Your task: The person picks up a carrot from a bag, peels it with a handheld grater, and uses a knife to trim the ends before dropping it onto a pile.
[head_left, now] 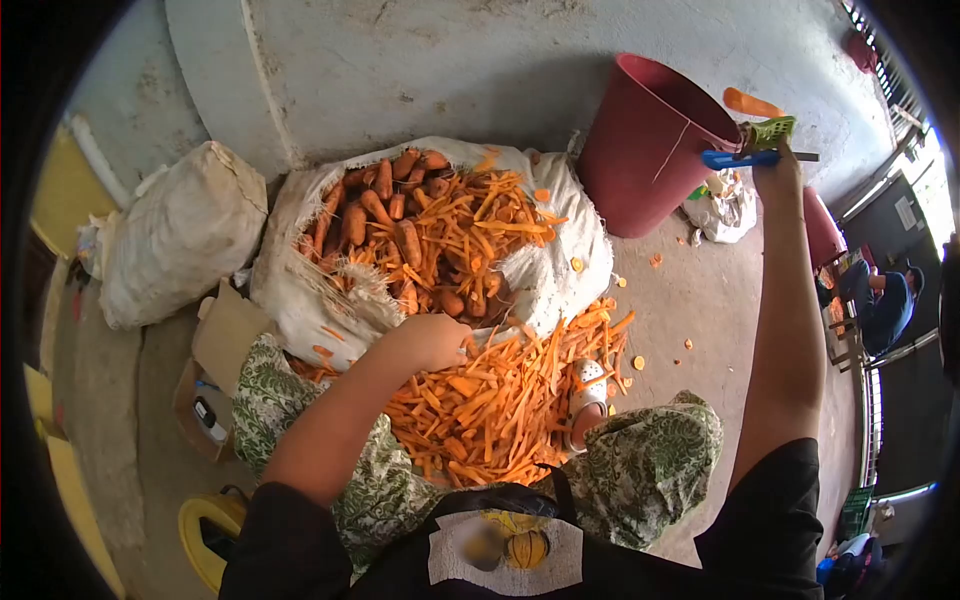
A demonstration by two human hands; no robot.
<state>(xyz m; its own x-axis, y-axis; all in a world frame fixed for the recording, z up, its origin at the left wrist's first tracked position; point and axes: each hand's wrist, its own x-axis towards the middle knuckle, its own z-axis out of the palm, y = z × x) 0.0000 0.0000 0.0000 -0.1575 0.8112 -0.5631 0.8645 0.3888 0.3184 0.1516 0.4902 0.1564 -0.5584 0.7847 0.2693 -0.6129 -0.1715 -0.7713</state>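
My left hand [436, 342] is closed at the front edge of an open white sack [570, 215], its fingertips hidden among the carrots. Unpeeled carrots [355, 222] and cut orange strips fill the sack's mouth. A large heap of carrot peelings [490, 410] spreads in front, between my legs. Stretched far forward, my right hand [778, 172] grips a blue tool [735, 159] with a thin grey bar jutting to the right. A green slotted piece [770, 130] shows at the same fingers. Just beyond them, a peeled carrot [752, 103] appears beside the rim of a red bucket [630, 150].
A tied white sack [185, 235] leans on the left. An open cardboard box [205, 400] holds a small dark-and-white device. A white bag [722, 208] lies by the bucket. My white clog [587, 385] stands beside the peelings. Another person [885, 300] sits far right.
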